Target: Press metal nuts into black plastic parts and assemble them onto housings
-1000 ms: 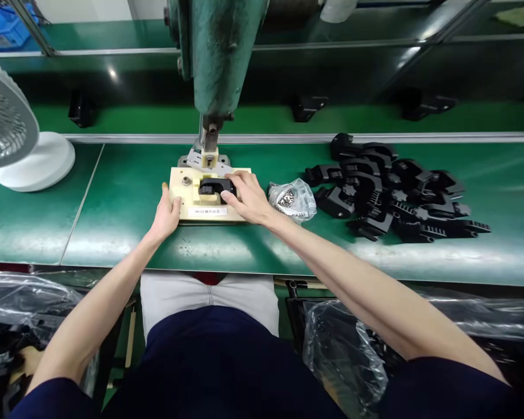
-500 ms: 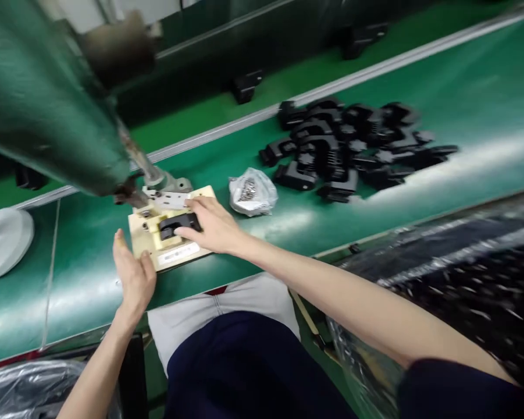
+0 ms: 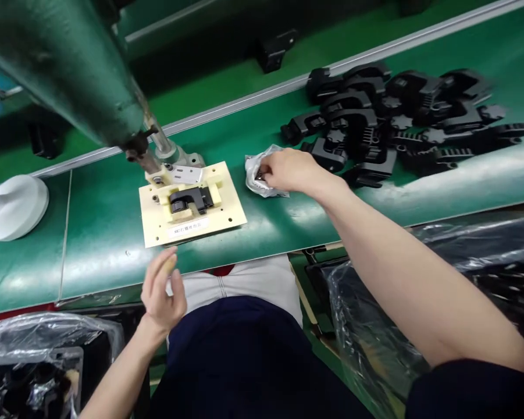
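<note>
My right hand [image 3: 292,169] reaches into a small clear plastic bag [image 3: 255,185] of tiny metal parts, its fingers pressed together; what they hold is hidden. Off the table's front edge, my left hand [image 3: 163,291] hovers with its fingers loosely bent and apart, holding nothing. A black plastic bracket-like part [image 3: 194,199] lies in the cream-coloured fixture plate [image 3: 235,212], which carries a white printed label. Over the plate's back left corner stands the green press [image 3: 113,99], with a metal column behind.
Many black plastic parts [image 3: 357,122] lie heaped on the green table [image 3: 109,244] to the right. A round white object [image 3: 21,209] sits at the left. Plastic-lined containers of black parts stand below, the left one [image 3: 35,337] and the right one [image 3: 366,320]. A metal rail [image 3: 235,107] runs behind.
My right hand has left the black part in the fixture and moved right into the bag. My left hand has let go of the plate's left edge and drawn back toward my body.
</note>
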The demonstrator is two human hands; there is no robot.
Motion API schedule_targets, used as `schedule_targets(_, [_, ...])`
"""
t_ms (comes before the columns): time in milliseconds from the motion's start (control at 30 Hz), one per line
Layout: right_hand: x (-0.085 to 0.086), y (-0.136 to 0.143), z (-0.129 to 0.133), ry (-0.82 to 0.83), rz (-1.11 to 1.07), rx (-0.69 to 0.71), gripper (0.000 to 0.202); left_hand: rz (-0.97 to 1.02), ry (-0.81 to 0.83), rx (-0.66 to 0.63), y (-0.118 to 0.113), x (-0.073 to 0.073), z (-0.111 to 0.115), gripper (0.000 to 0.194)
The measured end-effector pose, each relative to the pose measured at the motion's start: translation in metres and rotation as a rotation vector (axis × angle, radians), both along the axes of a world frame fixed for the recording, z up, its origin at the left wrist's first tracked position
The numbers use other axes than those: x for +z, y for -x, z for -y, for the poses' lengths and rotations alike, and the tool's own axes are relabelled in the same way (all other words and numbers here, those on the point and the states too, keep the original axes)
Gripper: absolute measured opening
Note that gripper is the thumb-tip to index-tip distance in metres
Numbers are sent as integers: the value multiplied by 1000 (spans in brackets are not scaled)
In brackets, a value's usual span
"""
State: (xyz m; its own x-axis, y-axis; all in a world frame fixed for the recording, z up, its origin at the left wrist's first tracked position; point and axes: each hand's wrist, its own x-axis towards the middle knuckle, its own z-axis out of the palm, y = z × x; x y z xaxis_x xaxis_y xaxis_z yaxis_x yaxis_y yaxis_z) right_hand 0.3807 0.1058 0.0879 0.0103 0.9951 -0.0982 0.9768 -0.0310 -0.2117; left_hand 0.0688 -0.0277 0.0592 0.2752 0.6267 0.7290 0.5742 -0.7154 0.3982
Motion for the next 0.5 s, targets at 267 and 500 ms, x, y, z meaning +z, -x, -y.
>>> schedule_targets(267, [5, -8, 28, -256, -292, -57, 20, 57, 198, 30, 10, -12, 28, 47])
schedule_targets(500, [0, -8, 37, -305, -545, -198, 18, 115, 167, -13, 9, -1, 16, 45])
